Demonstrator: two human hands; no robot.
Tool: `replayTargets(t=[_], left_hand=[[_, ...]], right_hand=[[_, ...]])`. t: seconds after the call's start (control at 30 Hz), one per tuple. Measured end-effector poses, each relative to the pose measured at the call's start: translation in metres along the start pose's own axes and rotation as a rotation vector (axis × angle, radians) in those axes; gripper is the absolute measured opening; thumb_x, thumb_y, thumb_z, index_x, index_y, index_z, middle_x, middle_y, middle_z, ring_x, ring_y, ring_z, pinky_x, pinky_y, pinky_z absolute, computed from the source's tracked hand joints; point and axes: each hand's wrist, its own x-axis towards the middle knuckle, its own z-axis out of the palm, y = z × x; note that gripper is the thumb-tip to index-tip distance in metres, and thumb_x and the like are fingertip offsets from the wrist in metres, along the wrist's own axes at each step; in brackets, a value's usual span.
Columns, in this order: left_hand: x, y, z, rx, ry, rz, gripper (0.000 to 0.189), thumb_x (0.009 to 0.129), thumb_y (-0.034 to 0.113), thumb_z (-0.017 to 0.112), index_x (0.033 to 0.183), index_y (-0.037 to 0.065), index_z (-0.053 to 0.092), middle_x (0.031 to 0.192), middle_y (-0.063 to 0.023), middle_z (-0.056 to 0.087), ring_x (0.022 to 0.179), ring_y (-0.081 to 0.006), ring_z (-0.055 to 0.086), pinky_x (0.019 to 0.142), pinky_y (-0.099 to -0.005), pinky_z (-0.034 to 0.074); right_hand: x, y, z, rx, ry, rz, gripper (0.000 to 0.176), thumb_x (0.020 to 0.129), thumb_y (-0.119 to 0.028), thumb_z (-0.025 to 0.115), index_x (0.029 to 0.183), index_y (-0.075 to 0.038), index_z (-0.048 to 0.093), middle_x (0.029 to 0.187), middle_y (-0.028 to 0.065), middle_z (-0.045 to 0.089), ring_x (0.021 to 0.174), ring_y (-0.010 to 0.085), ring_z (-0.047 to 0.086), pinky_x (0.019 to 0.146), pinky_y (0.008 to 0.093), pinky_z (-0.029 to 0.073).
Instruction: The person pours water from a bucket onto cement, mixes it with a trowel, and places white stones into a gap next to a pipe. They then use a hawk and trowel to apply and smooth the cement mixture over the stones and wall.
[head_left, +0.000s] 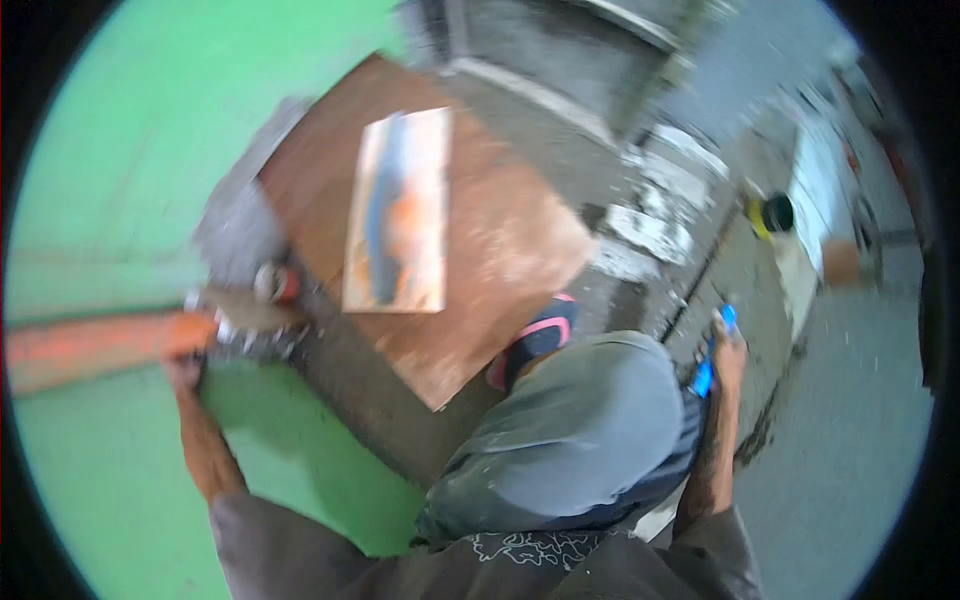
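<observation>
My left hand (185,372) reaches out to the left and grips an orange power tool (240,318) with a round disc, held against the green wall. My right hand (728,348) hangs at my right side, closed around a small blue object (704,375). A brown board (500,240) lies on the concrete floor ahead. On it rests a shiny rectangular tile (400,215). My bent knee in grey trousers (590,430) fills the lower middle, with a pink-trimmed shoe (535,340) at the board's edge. The picture is blurred by motion.
A green wall (130,150) with an orange stripe (80,350) fills the left. Patches of white mortar (650,230) lie on the floor beyond the board. A yellow and black round object (772,212) sits at the right, near a white panel (815,190).
</observation>
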Motion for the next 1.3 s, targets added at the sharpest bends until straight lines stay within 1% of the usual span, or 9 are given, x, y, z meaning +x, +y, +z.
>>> replayTargets(t=[0.07, 0.2, 0.27, 0.53, 0.67, 0.73, 0.93, 1.17, 1.3], left_hand=[[-0.008, -0.034, -0.027, -0.724, 0.584, -0.484, 0.04, 0.093, 0.033, 0.047, 0.112, 0.0, 0.059, 0.113, -0.0155, 0.062, 0.1, -0.0282, 0.059, 0.086, -0.0389, 0.048], [-0.02, -0.085, -0.062, -0.561, 1.209, -0.461, 0.049, 0.093, 0.03, 0.035, 0.128, -0.003, 0.051, 0.127, -0.0173, 0.056, 0.114, -0.0292, 0.053, 0.102, -0.0473, 0.039], [-0.015, 0.027, 0.047, -0.291, 1.387, -0.428, 0.053, 0.098, 0.035, 0.031, 0.134, -0.001, 0.045, 0.131, -0.0184, 0.053, 0.12, -0.0315, 0.051, 0.108, -0.047, 0.033], [0.155, 0.309, 0.369, 0.162, 0.052, 0.12, 0.042, 0.099, 0.022, 0.045, 0.127, -0.009, 0.049, 0.123, -0.0184, 0.056, 0.103, -0.0238, 0.06, 0.096, -0.0379, 0.046], [0.239, 0.296, 0.569, 0.289, -0.743, 0.714, 0.026, 0.094, 0.024, 0.058, 0.109, 0.003, 0.064, 0.102, -0.0103, 0.068, 0.089, -0.0176, 0.064, 0.081, -0.0309, 0.05], [0.256, 0.27, 0.679, 0.532, -1.014, 0.221, 0.032, 0.09, 0.032, 0.064, 0.106, 0.004, 0.064, 0.095, -0.0122, 0.069, 0.089, -0.0198, 0.065, 0.079, -0.0343, 0.05], [0.268, 0.172, 0.852, 0.817, -1.101, 0.644, 0.045, 0.086, 0.038, 0.065, 0.108, -0.001, 0.062, 0.105, -0.0222, 0.065, 0.104, -0.0386, 0.061, 0.087, -0.0469, 0.048], [0.221, 0.194, 0.87, 0.103, -1.306, 0.542, 0.046, 0.082, 0.031, 0.071, 0.115, 0.001, 0.06, 0.114, -0.0222, 0.059, 0.109, -0.0335, 0.058, 0.095, -0.0416, 0.045], [0.206, 0.178, 0.879, 0.201, -1.184, 0.995, 0.036, 0.076, 0.016, 0.071, 0.11, 0.005, 0.063, 0.104, -0.0163, 0.059, 0.11, -0.0343, 0.055, 0.092, -0.0449, 0.045]], right_hand=[[0.0, 0.001, -0.002, 0.004, 0.006, 0.02, 0.025, 0.093, -0.032, 0.062, 0.088, -0.01, 0.052, 0.067, -0.0003, 0.05, 0.051, 0.0097, 0.049, 0.044, 0.0264, 0.044], [-0.003, -0.007, 0.013, 0.095, -0.002, -0.003, 0.023, 0.094, -0.027, 0.059, 0.089, -0.006, 0.051, 0.067, 0.0016, 0.051, 0.049, 0.0108, 0.05, 0.043, 0.0269, 0.044], [-0.006, -0.011, 0.015, 0.153, 0.005, 0.0, 0.023, 0.095, -0.026, 0.059, 0.088, -0.006, 0.051, 0.067, 0.002, 0.051, 0.049, 0.0109, 0.05, 0.042, 0.0271, 0.044], [0.004, -0.005, 0.034, 0.263, 0.015, 0.061, 0.026, 0.094, -0.027, 0.06, 0.088, -0.005, 0.049, 0.065, 0.0035, 0.053, 0.046, 0.012, 0.051, 0.042, 0.0274, 0.044], [-0.002, -0.014, 0.038, 0.186, -0.013, 0.071, 0.026, 0.093, -0.028, 0.061, 0.09, -0.005, 0.05, 0.062, 0.0032, 0.053, 0.045, 0.012, 0.051, 0.042, 0.0277, 0.044], [-0.005, -0.013, 0.037, 0.168, -0.034, 0.061, 0.026, 0.093, -0.028, 0.062, 0.091, -0.005, 0.051, 0.06, 0.0029, 0.053, 0.045, 0.012, 0.051, 0.042, 0.0278, 0.043], [0.002, -0.003, 0.019, 0.031, -0.052, 0.082, 0.023, 0.094, -0.024, 0.06, 0.089, -0.004, 0.049, 0.059, 0.0012, 0.051, 0.046, 0.0112, 0.05, 0.043, 0.0278, 0.042], [0.014, -0.017, 0.014, -0.062, 0.133, 0.052, 0.027, 0.094, -0.028, 0.063, 0.088, -0.005, 0.049, 0.059, 0.0002, 0.051, 0.046, 0.0095, 0.048, 0.044, 0.0252, 0.04], [0.015, -0.014, 0.024, -0.042, 0.141, 0.077, 0.026, 0.094, -0.028, 0.062, 0.09, -0.005, 0.051, 0.061, -0.0007, 0.052, 0.049, 0.0077, 0.047, 0.045, 0.0245, 0.039]])
